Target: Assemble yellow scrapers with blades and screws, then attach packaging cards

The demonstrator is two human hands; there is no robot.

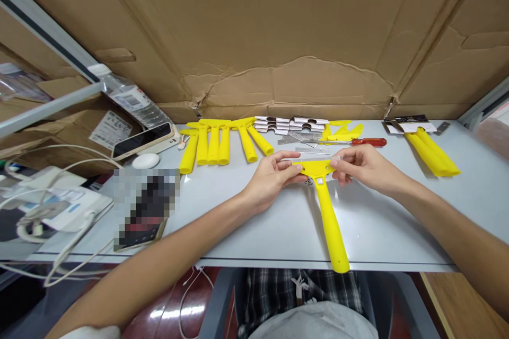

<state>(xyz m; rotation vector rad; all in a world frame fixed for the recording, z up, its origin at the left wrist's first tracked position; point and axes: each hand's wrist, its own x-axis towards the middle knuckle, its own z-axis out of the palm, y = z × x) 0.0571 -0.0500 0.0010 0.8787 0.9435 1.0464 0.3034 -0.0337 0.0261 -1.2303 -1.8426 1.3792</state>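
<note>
A yellow plastic scraper (328, 217) is held by its wide head, its handle pointing down towards the table's front edge. My left hand (274, 172) pinches the left end of the head between thumb and fingers. At the right end, the fingers of my right hand (360, 167) are closed on the head, with a bit of clear film beside them. Just beyond the head lie thin metal blades (312, 151) and a screwdriver (369, 142) with a red handle. What lies under the scraper head is partly hidden by my fingers.
Several yellow scraper handles (213, 145) lie at the back left, beside stacked white cards (272, 125). More yellow handles (431, 153) lie at the right under a card. A phone (143, 140), a blurred-out device (147, 209), cables (59, 185) and a plastic bottle (133, 98) crowd the left. Cardboard (298, 26) stands behind.
</note>
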